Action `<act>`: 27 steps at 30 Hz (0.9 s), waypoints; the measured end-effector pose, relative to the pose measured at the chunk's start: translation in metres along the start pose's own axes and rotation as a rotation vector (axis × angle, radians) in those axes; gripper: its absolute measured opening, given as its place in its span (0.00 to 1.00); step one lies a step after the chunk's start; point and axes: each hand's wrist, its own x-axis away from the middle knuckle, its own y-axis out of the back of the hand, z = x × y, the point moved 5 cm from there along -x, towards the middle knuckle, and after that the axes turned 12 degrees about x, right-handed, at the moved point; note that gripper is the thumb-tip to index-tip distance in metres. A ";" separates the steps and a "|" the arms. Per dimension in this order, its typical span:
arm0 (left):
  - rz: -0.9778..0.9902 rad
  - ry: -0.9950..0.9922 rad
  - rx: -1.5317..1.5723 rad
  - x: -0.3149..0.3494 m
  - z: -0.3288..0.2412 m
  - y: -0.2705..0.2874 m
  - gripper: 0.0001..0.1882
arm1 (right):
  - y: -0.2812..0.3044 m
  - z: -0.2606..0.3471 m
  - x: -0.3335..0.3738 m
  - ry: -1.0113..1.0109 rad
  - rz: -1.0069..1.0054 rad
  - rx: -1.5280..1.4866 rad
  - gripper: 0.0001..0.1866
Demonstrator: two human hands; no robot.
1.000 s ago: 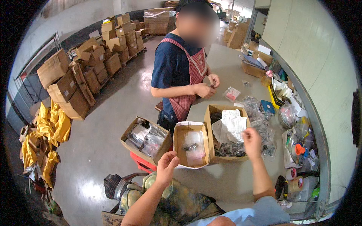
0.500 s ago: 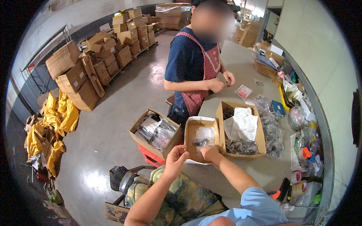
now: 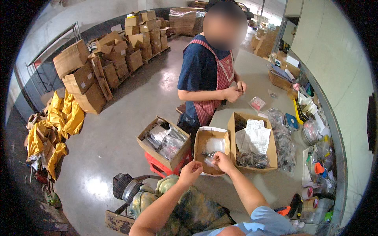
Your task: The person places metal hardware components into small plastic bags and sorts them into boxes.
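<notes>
Over the small shallow cardboard box (image 3: 199,142), my right hand (image 3: 223,162) pinches a small clear plastic bag (image 3: 210,160). Inside that box lie a flat stack of clear bags (image 3: 215,144) and some small dark pieces. At the box's near left corner, my left hand (image 3: 191,172) is closed with its fingertips together; whatever may be in them is too small to make out. Right beside stands a larger cardboard box (image 3: 273,151) of dark bagged parts, with a crumpled white paper (image 3: 254,137) on top.
A carton of bagged parts (image 3: 164,142) rests on a red stool (image 3: 156,167) at left. Across the table, a co-worker in a checked apron (image 3: 222,72) handles something small. Loose plastic bags (image 3: 285,145), tape rolls (image 3: 309,198) and tools line the right side.
My right hand has risen slightly out of the box, bringing the clear bag into sight. My left hand has turned and its fingers have curled in more. The view has shifted slightly.
</notes>
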 end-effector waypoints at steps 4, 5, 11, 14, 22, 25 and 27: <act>-0.003 0.001 -0.106 0.002 -0.008 0.000 0.13 | -0.014 -0.020 -0.006 -0.128 0.105 -0.229 0.02; -0.002 -0.011 -0.097 -0.002 -0.011 -0.001 0.13 | -0.014 -0.021 -0.009 -0.111 0.097 -0.227 0.00; -0.021 -0.008 -0.127 0.005 -0.018 -0.001 0.13 | -0.003 -0.007 -0.001 -0.155 0.048 -0.036 0.10; -0.014 -0.137 -0.318 -0.001 -0.028 -0.004 0.15 | 0.016 0.033 0.010 -0.116 0.038 0.141 0.06; 0.057 -0.326 -0.411 0.005 -0.041 -0.015 0.14 | 0.039 0.107 0.048 0.384 -0.095 0.172 0.08; 0.123 -0.233 -0.333 0.005 -0.037 -0.015 0.11 | 0.042 0.105 0.051 0.306 -0.060 -0.075 0.11; 0.140 -0.183 -0.198 0.005 -0.030 -0.015 0.10 | 0.045 0.102 0.053 0.286 -0.115 -0.198 0.12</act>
